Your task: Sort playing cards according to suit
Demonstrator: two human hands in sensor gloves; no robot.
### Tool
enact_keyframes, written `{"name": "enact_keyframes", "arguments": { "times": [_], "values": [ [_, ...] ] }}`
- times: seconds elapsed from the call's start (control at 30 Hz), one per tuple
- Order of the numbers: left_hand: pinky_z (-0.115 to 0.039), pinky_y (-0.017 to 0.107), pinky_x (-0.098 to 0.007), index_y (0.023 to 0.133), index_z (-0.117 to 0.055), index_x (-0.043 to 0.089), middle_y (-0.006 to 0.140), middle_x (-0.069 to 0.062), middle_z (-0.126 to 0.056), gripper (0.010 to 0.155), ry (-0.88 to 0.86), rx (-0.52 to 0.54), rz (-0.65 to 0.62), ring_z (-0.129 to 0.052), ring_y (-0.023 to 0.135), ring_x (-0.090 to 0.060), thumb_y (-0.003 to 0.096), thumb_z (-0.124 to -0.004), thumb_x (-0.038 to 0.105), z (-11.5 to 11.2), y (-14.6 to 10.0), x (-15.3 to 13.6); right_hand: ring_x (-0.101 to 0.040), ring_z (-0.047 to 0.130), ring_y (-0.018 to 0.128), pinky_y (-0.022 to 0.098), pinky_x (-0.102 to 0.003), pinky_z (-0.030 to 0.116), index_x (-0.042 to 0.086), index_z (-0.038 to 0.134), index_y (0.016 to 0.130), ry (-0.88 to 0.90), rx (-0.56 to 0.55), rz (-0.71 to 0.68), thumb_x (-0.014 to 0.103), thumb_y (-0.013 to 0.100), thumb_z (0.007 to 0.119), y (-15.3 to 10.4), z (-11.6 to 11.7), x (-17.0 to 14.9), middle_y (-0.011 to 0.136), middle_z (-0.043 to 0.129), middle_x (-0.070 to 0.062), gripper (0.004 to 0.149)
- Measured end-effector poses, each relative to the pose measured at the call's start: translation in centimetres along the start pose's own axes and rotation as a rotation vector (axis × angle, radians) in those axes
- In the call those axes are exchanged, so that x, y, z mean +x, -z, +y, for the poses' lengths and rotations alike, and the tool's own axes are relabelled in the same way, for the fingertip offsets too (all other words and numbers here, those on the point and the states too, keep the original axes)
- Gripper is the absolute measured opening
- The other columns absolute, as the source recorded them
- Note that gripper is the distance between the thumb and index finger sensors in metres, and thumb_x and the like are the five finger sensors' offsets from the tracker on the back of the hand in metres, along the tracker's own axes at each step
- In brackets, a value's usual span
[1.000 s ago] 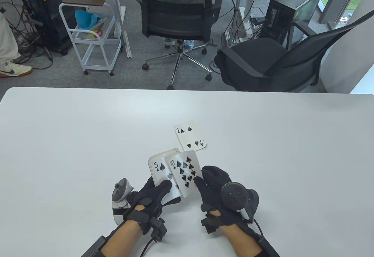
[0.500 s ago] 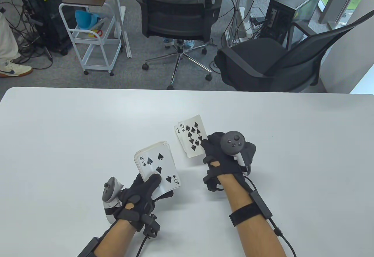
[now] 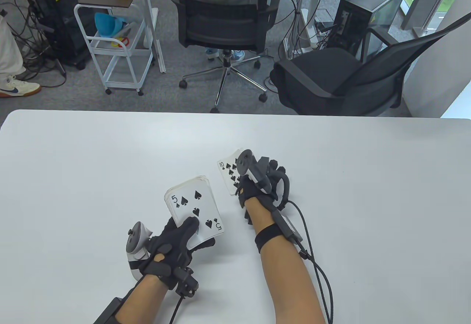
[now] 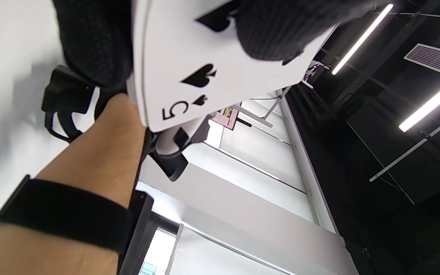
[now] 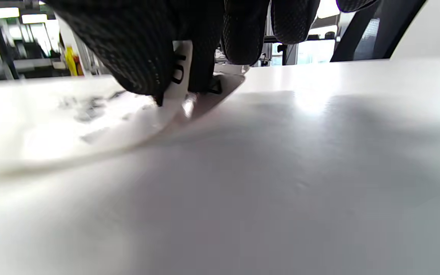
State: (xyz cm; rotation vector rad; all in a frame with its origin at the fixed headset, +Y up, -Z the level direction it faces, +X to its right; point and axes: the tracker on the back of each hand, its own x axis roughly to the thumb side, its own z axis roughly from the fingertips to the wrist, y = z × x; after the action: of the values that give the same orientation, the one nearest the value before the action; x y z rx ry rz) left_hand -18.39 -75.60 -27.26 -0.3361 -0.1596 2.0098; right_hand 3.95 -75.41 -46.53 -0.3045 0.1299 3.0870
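One spade pile begun: right hand (image 3: pixel 257 182) pinches the ten (image 3: pixel 228 171) onto it, left hand (image 3: pixel 176 243) grips the deck (image 3: pixel 193 206), mostly unsorted.

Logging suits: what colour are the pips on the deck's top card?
Black spade pips on the white five card; table view.

Bright, even indoor light; the table view is sharp, with soft shadows on the white worktop (image 3: pixel 92 162). Ceiling light strips (image 4: pixel 361 38) glare in the left wrist view. The right wrist view is blurred in its foreground, with sheen on the worktop.
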Motion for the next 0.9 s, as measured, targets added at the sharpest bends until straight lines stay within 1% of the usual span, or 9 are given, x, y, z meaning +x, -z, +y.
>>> {"name": "enact_keyframes", "arguments": {
  "times": [0.13, 0.2, 0.37, 0.5, 0.6, 0.7, 0.77, 0.83, 0.9],
  "values": [
    [-0.09, 0.056, -0.045, 0.107, -0.047, 0.026, 0.108, -0.002, -0.066, 0.065, 0.009, -0.005, 0.01, -0.083, 0.094, -0.033, 0.0543, -0.08, 0.043, -0.1, 0.1, -0.2, -0.05, 0.042, 0.104, 0.071, -0.073, 0.036, 0.014, 0.071, 0.09, -0.068, -0.051, -0.002, 0.043, 0.047, 0.096, -0.4, -0.3, 0.3, 0.108, 0.053, -0.016, 0.058],
    [-0.09, 0.056, -0.045, 0.107, -0.047, 0.026, 0.108, -0.002, -0.066, 0.065, 0.013, -0.005, 0.012, -0.082, 0.094, -0.033, 0.0544, -0.08, 0.042, -0.1, 0.1, -0.3, -0.05, 0.042, 0.104, 0.071, -0.073, 0.037, 0.015, 0.069, 0.09, -0.077, -0.068, -0.022, 0.045, 0.048, 0.095, -0.8, -1.1, 0.0, 0.108, 0.054, -0.016, 0.058],
    [-0.09, 0.056, -0.045, 0.107, -0.047, 0.026, 0.108, -0.002, -0.066, 0.065, 0.025, 0.002, 0.012, -0.082, 0.094, -0.033, 0.0545, -0.08, 0.043, -0.1, 0.0, -0.4, -0.05, 0.042, 0.104, 0.071, -0.073, 0.036, 0.015, 0.072, 0.089, 0.129, -0.094, -0.109, 0.047, 0.052, 0.088, -3.4, -3.7, -1.9, 0.108, 0.054, -0.017, 0.052],
    [-0.09, 0.056, -0.045, 0.107, -0.047, 0.026, 0.108, -0.002, -0.066, 0.065, 0.037, 0.004, 0.019, -0.083, 0.094, -0.033, 0.0544, -0.08, 0.043, -0.2, 0.0, -0.6, -0.051, 0.044, 0.103, 0.07, -0.073, 0.036, 0.014, 0.074, 0.088, 0.334, -0.105, -0.212, 0.048, 0.054, 0.083, -7.0, -5.6, -4.0, 0.107, 0.056, -0.018, 0.049],
    [-0.09, 0.056, -0.045, 0.107, -0.047, 0.026, 0.108, -0.002, -0.066, 0.064, 0.045, 0.002, 0.027, -0.083, 0.094, -0.033, 0.0545, -0.08, 0.043, -0.3, 0.1, -0.8, -0.051, 0.044, 0.103, 0.07, -0.074, 0.035, 0.014, 0.074, 0.089, 0.477, -0.1, -0.309, 0.051, 0.055, 0.079, -10.1, -6.3, -5.5, 0.107, 0.057, -0.018, 0.05],
    [-0.09, 0.055, -0.045, 0.107, -0.047, 0.026, 0.108, -0.003, -0.066, 0.065, 0.057, -0.002, 0.039, -0.083, 0.094, -0.033, 0.0544, -0.08, 0.043, -0.4, 0.2, -1.1, -0.052, 0.045, 0.102, 0.069, -0.074, 0.036, 0.014, 0.074, 0.091, 0.639, -0.088, -0.401, 0.052, 0.055, 0.077, -12.9, -6.4, -6.6, 0.107, 0.057, -0.019, 0.052],
    [-0.09, 0.055, -0.045, 0.107, -0.047, 0.026, 0.108, -0.002, -0.066, 0.065, 0.063, 0.0, 0.046, -0.083, 0.093, -0.033, 0.0544, -0.08, 0.043, -0.5, 0.3, -1.3, -0.052, 0.045, 0.102, 0.069, -0.074, 0.036, 0.014, 0.073, 0.091, 0.734, -0.082, -0.455, 0.053, 0.056, 0.075, -14.2, -6.2, -7.1, 0.107, 0.057, -0.019, 0.053],
    [-0.09, 0.055, -0.045, 0.107, -0.047, 0.025, 0.108, -0.002, -0.066, 0.064, 0.068, 0.001, 0.053, -0.083, 0.093, -0.033, 0.0545, -0.08, 0.043, -0.6, 0.4, -1.6, -0.052, 0.047, 0.102, 0.069, -0.074, 0.037, 0.013, 0.075, 0.09, 0.826, -0.095, -0.481, 0.052, 0.055, 0.075, -15.4, -5.6, -7.4, 0.106, 0.059, -0.019, 0.053],
    [-0.09, 0.055, -0.045, 0.107, -0.047, 0.025, 0.107, -0.003, -0.066, 0.065, 0.077, 0.003, 0.06, -0.083, 0.093, -0.033, 0.0544, -0.08, 0.043, -0.6, 0.4, -1.8, -0.052, 0.046, 0.101, 0.069, -0.074, 0.037, 0.013, 0.074, 0.09, 0.86, -0.083, -0.521, 0.053, 0.055, 0.074, -16.3, -4.8, -7.2, 0.106, 0.059, -0.019, 0.053]
  ]
}}
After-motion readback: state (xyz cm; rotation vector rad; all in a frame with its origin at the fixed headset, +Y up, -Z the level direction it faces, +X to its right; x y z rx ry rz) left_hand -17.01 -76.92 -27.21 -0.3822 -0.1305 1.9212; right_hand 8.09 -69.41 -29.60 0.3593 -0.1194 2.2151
